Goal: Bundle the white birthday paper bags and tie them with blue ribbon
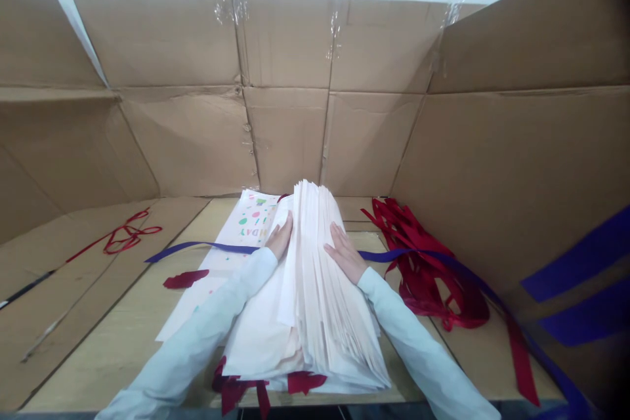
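Note:
A thick stack of pale pink paper sheets (315, 275) stands on edge on the table in front of me. My left hand (280, 237) presses flat against its left side, fingers stretched out. My right hand (344, 252) lies flat on its right side, fingers also stretched out. Both hands squeeze the stack between them. A white printed sheet with coloured dots and letters (246, 223) lies flat under and left of the stack. A purple ribbon (197, 247) runs across the table beneath the stack.
Cardboard walls (295, 125) enclose the table on three sides. A heap of red ribbons (428, 262) lies at the right, a thin red ribbon (123, 236) at the left, and red scraps (186, 278) near the front. Purple tape strips (581, 262) mark the right wall.

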`<move>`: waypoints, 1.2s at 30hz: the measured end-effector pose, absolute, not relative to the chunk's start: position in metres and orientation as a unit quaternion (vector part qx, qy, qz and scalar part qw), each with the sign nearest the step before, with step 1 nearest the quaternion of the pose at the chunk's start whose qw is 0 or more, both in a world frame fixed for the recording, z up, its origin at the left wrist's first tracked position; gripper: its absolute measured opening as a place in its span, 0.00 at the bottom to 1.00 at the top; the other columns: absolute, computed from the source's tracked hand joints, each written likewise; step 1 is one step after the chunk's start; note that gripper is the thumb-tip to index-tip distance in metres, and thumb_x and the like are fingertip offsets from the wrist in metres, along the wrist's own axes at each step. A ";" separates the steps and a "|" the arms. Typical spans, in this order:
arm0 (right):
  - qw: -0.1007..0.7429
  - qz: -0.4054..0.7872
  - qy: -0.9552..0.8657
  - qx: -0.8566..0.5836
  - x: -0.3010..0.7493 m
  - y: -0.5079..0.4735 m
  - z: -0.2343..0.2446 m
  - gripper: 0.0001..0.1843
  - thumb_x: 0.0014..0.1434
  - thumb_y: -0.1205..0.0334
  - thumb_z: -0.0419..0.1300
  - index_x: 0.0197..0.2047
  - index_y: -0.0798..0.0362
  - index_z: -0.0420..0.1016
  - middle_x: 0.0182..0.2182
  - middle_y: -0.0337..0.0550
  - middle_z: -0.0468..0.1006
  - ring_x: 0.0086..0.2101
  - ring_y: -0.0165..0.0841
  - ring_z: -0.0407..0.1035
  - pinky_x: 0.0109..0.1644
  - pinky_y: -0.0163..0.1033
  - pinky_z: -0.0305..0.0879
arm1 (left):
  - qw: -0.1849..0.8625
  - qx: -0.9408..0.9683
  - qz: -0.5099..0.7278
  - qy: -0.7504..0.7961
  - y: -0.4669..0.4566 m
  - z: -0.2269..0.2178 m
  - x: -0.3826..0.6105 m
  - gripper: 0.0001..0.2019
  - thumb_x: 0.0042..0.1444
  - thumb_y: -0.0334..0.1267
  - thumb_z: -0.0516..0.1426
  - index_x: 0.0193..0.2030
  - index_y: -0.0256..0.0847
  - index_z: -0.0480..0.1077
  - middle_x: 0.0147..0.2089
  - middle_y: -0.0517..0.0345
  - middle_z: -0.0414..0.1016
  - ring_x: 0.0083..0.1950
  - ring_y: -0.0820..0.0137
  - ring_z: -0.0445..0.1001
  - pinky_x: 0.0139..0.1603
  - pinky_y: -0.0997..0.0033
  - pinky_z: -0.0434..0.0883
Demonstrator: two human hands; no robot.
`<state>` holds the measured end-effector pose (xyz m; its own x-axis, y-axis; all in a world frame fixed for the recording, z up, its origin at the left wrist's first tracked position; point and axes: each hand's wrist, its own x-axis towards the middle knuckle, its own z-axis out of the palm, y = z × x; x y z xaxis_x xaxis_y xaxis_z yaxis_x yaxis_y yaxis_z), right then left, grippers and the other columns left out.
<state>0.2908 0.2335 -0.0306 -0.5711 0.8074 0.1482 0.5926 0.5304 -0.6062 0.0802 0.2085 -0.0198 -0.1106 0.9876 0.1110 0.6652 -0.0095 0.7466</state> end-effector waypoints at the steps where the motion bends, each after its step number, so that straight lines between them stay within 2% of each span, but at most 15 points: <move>1: 0.205 0.243 -0.856 -0.406 0.290 0.234 -0.030 0.48 0.56 0.34 0.32 0.66 0.64 0.35 0.65 0.49 0.34 0.63 0.34 0.28 0.66 0.45 0.28 | 0.242 0.629 0.333 0.660 0.208 -0.017 0.081 0.29 0.60 0.46 0.35 0.67 0.40 0.33 0.68 0.54 0.40 0.68 0.69 0.42 0.67 0.58 0.40; 3: 0.196 0.222 -0.869 -0.397 0.289 0.233 -0.028 0.45 0.58 0.37 0.32 0.66 0.64 0.35 0.65 0.50 0.34 0.63 0.34 0.29 0.66 0.45 0.28 | 0.248 0.647 0.314 0.649 0.206 -0.012 0.082 0.33 0.59 0.47 0.39 0.67 0.39 0.27 0.68 0.53 0.35 0.68 0.69 0.38 0.67 0.56 0.37; 4: 0.195 0.211 -0.874 -0.391 0.288 0.232 -0.026 0.43 0.59 0.39 0.32 0.66 0.63 0.35 0.65 0.49 0.34 0.63 0.34 0.28 0.66 0.45 0.29 | 0.244 0.660 0.305 0.642 0.205 -0.009 0.082 0.34 0.59 0.47 0.41 0.67 0.40 0.27 0.68 0.54 0.33 0.68 0.68 0.36 0.67 0.55 0.37; 7: 0.204 0.196 -0.891 -0.355 0.286 0.226 -0.013 0.34 0.61 0.42 0.31 0.66 0.49 0.37 0.65 0.39 0.31 0.63 0.36 0.26 0.64 0.51 0.29 | 0.208 0.698 0.267 0.631 0.198 -0.004 0.083 0.28 0.59 0.40 0.41 0.66 0.47 0.38 0.69 0.57 0.32 0.69 0.67 0.35 0.65 0.50 0.38; 10: 0.181 0.203 -0.909 -0.316 0.282 0.219 0.005 0.29 0.61 0.42 0.34 0.63 0.36 0.45 0.65 0.29 0.32 0.63 0.40 0.25 0.62 0.59 0.28 | 0.170 0.720 0.232 0.631 0.194 -0.003 0.084 0.27 0.56 0.31 0.41 0.62 0.49 0.53 0.69 0.56 0.32 0.68 0.65 0.36 0.65 0.49 0.40; 13: 0.143 0.209 -0.915 -0.314 0.274 0.213 0.020 0.26 0.59 0.40 0.39 0.60 0.30 0.51 0.64 0.25 0.37 0.63 0.47 0.25 0.58 0.67 0.26 | 0.187 0.710 0.252 0.631 0.194 -0.005 0.083 0.27 0.53 0.28 0.43 0.60 0.47 0.58 0.68 0.55 0.35 0.68 0.63 0.36 0.65 0.48 0.40; 15: 0.120 0.209 -0.914 -0.325 0.266 0.211 0.026 0.28 0.56 0.38 0.43 0.60 0.27 0.50 0.64 0.24 0.37 0.62 0.53 0.24 0.54 0.73 0.25 | 0.238 0.677 0.308 0.625 0.196 -0.007 0.081 0.26 0.51 0.29 0.44 0.58 0.45 0.62 0.68 0.55 0.39 0.68 0.64 0.38 0.66 0.51 0.40; 17: 0.104 0.204 -0.914 -0.334 0.258 0.209 0.028 0.30 0.54 0.36 0.46 0.60 0.25 0.48 0.64 0.22 0.35 0.61 0.58 0.22 0.51 0.77 0.25 | 0.310 0.601 0.422 0.603 0.197 -0.007 0.079 0.26 0.51 0.29 0.44 0.58 0.42 0.60 0.67 0.54 0.44 0.67 0.66 0.44 0.66 0.56 0.45; 19: 0.097 0.197 -0.917 -0.333 0.252 0.208 0.028 0.31 0.53 0.36 0.47 0.60 0.24 0.47 0.64 0.20 0.33 0.60 0.60 0.19 0.49 0.78 0.24 | 0.368 0.498 0.552 0.558 0.197 -0.006 0.078 0.28 0.51 0.29 0.41 0.61 0.38 0.54 0.66 0.51 0.49 0.65 0.69 0.51 0.64 0.62 0.53; 22: 0.089 0.195 -0.922 -0.323 0.246 0.208 0.025 0.28 0.54 0.36 0.45 0.58 0.24 0.51 0.64 0.19 0.29 0.59 0.62 0.15 0.48 0.79 0.22 | 0.397 0.387 0.666 0.500 0.196 -0.002 0.076 0.28 0.55 0.32 0.36 0.64 0.32 0.46 0.66 0.48 0.49 0.63 0.72 0.57 0.63 0.68 0.57; 25: 0.067 0.203 -0.925 -0.314 0.241 0.211 0.022 0.26 0.54 0.38 0.46 0.57 0.24 0.54 0.63 0.19 0.26 0.57 0.65 0.13 0.46 0.79 0.19 | 0.407 0.360 0.676 0.498 0.195 0.002 0.076 0.26 0.59 0.37 0.32 0.63 0.34 0.46 0.67 0.51 0.46 0.64 0.73 0.55 0.63 0.71 0.57; 29: 0.056 0.215 -0.919 -0.326 0.237 0.211 0.020 0.24 0.55 0.38 0.45 0.55 0.26 0.60 0.64 0.20 0.28 0.57 0.65 0.14 0.46 0.79 0.17 | 0.432 0.332 0.676 0.496 0.195 0.007 0.078 0.25 0.60 0.43 0.34 0.61 0.38 0.51 0.64 0.52 0.55 0.63 0.72 0.56 0.64 0.68 0.56; 32: 0.063 0.219 -0.911 -0.343 0.236 0.209 0.021 0.25 0.56 0.36 0.40 0.52 0.27 0.64 0.64 0.20 0.32 0.58 0.64 0.16 0.47 0.79 0.17 | 0.426 0.302 0.700 0.488 0.195 0.008 0.075 0.24 0.59 0.42 0.36 0.57 0.35 0.57 0.61 0.49 0.60 0.62 0.70 0.59 0.62 0.68 0.59; 36: 0.075 0.214 -0.910 -0.346 0.237 0.206 0.022 0.25 0.55 0.35 0.39 0.50 0.27 0.66 0.64 0.21 0.34 0.59 0.64 0.16 0.47 0.79 0.18 | 0.388 0.184 0.712 0.555 0.180 -0.006 0.049 0.21 0.56 0.40 0.37 0.53 0.38 0.59 0.60 0.52 0.61 0.61 0.72 0.60 0.58 0.70 0.63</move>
<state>0.2366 0.2059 0.0218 -0.7488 0.6627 -0.0120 0.5983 0.6680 -0.4424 0.0495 0.1797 -0.0061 -0.6309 0.7571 -0.1695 -0.3485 -0.0813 0.9338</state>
